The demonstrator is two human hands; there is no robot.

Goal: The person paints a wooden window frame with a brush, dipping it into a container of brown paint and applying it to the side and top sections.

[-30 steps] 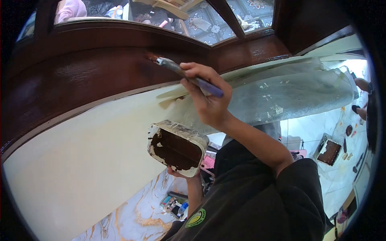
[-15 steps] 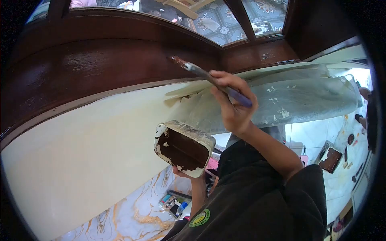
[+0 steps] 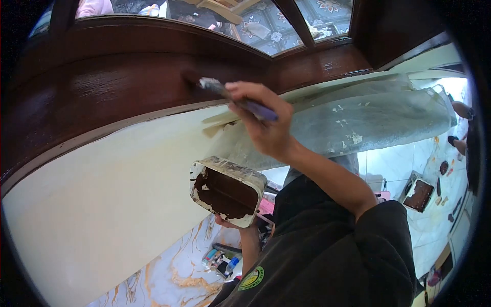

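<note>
My right hand is closed around a paintbrush with a purple handle end. Its bristles, blurred by motion, are at the dark brown wooden frame, which has a wet gloss in places. Lower down, my left hand grips a paint-smeared white rectangular tub from beneath, most of its fingers hidden behind the tub. Dark brown paint coats the inside of the tub, which tilts so that its mouth faces me.
Below the frame runs a cream wall. A translucent plastic sheet hangs at the right. On the tiled floor stands another paint container. Glass panes above show a patterned floor. A person's foot shows at far right.
My right hand has moved left with the paintbrush, its tip now lower and farther along the brown frame. The tub stays in my left hand; the whole view has shifted slightly.
</note>
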